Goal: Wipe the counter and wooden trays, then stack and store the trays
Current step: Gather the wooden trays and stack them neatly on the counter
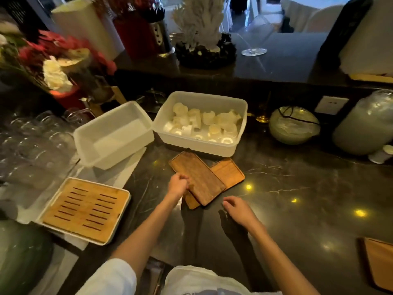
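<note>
two bare forearms rise from the bottom of the frame, ending in the left hand (177,185) at centre and the right hand (239,210) just right of centre. a short white sleeve (112,277) covers the left upper arm at lower left. at bottom centre shows a white shirt front (202,281) with a faint greyish print.

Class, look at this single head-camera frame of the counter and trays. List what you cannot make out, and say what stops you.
- Head view: the lower wooden tray is partly covered by the top wooden tray.
- The left hand hides its own grip on the top tray's edge.
- The orange board is cut off by the right edge.
- The glasses at left are blurred; no count possible.
</note>
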A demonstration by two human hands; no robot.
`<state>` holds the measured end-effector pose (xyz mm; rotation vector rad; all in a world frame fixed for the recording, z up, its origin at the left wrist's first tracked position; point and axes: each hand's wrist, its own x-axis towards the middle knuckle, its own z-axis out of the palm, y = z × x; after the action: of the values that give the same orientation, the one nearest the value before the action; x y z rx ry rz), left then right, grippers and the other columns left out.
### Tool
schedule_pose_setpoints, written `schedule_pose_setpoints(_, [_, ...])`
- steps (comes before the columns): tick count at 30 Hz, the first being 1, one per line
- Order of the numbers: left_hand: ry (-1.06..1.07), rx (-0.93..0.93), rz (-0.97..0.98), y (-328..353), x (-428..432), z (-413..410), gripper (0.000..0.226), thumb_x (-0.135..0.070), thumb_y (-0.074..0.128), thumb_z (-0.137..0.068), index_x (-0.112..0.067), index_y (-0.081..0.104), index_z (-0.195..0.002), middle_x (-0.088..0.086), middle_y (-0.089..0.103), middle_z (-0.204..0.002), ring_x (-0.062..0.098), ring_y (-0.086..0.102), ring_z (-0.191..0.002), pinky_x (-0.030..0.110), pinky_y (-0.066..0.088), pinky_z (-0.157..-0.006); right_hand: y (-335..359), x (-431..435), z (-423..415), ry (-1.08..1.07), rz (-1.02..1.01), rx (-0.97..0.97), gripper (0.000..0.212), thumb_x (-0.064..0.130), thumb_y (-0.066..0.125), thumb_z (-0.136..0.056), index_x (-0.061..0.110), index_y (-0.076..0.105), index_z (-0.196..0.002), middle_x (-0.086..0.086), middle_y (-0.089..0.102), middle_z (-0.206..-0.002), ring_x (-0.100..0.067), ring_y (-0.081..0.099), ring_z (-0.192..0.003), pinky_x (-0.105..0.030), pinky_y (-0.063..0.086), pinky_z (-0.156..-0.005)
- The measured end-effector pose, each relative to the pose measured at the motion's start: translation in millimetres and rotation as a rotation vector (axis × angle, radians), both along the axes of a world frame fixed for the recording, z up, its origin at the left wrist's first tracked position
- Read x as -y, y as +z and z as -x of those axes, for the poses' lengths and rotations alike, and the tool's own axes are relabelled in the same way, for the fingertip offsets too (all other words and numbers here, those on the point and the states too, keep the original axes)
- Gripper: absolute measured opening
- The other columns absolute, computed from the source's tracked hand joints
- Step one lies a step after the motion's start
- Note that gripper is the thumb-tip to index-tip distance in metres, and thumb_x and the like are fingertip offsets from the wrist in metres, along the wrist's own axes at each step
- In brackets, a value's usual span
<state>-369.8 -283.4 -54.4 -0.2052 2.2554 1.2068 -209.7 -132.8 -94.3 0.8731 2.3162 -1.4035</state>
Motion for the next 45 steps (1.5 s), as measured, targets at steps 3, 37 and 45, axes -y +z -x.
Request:
schedule_pose_setpoints(3, [-0.090, -0.097, 0.142, 5.0, 12.0, 39.3, 0.026, -0.003, 0.052, -0.089, -0.006, 0.064, -0.112, 0.013, 0.065, -0.112, 0.026, 0.061, -0.103, 0.034, 0.049, -0.087, -6.0, 13.8, 17.1, -0.049, 0.059, 0.071, 0.039, 0.033, 0.053, -0.095, 0.017, 0.057, -0.130, -0.004, 0.063, -0.128, -0.017, 0.059, -0.116, -0.031, 0.046, -0.099])
schedule_pose_setpoints(37, [-0.469, 0.005, 0.023, 6.7, -92.8, -69.8, 0.025, -0.003, 0.048, -0.093, -0.006, 0.058, -0.115, 0.008, 0.060, -0.105, 0.017, 0.056, -0.094, 0.025, 0.046, -0.070, 18.2, -70.3, -188.2, -0.808, 0.288, 0.021, 0.005, 0.012, 0.059, -0.093, 0.016, 0.062, -0.094, -0.007, 0.069, -0.089, -0.020, 0.065, -0.084, -0.032, 0.051, -0.076])
schedule_pose_setpoints(45, [-0.623, 0.138, -0.035, -23.6, -207.8, -222.2, 0.021, 0.003, 0.045, -0.084, -0.018, 0.049, -0.082, 0.004, 0.054, -0.074, 0.018, 0.051, -0.066, 0.030, 0.041, -0.056, 22.8, -199.4, -341.5, -1.020, 0.141, 0.006, 0.028, 0.007, 0.057, -0.094, 0.005, 0.056, -0.122, -0.010, 0.060, -0.100, -0.027, 0.059, -0.100, -0.041, 0.050, -0.089])
